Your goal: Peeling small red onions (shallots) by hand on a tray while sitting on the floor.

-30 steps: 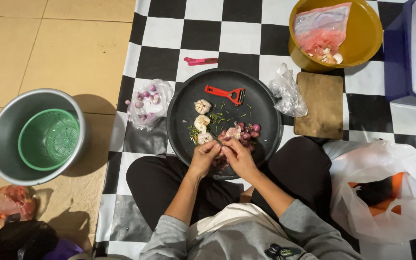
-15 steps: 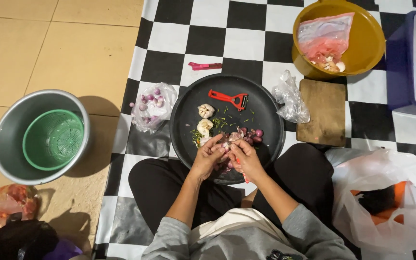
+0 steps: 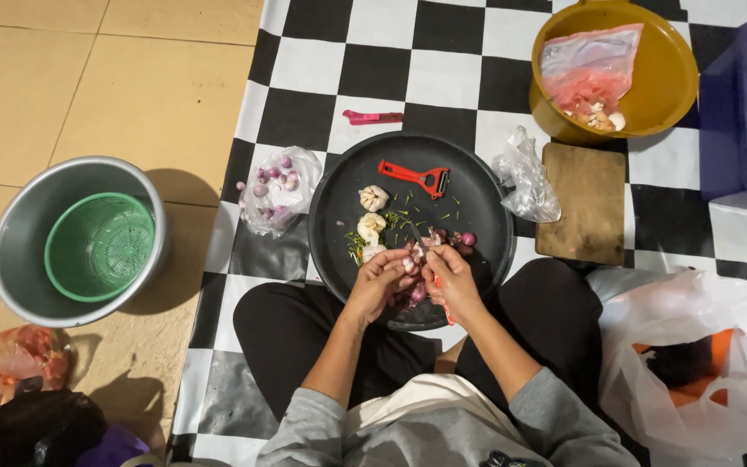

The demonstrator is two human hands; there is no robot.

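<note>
— Where the hands meet over the near rim of the black round tray [image 3: 477,186], what is held?
— A small shallot [image 3: 408,264], pinched in the left hand [image 3: 378,284] fingertips; the right hand [image 3: 450,281] is curled shut on a red-handled knife [image 3: 439,294], its blade hard to make out.
— Packages?
— A clear bag of shallots [image 3: 274,186] left of the tray; a crumpled clear bag [image 3: 525,177] to its right; a pinkish bag [image 3: 590,69] in the yellow bowl [image 3: 672,78]; a white bag [image 3: 702,363] cut off at the right edge.

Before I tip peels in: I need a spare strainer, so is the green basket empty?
Empty: the green basket shows only bare mesh, nested inside the metal pot.
</note>
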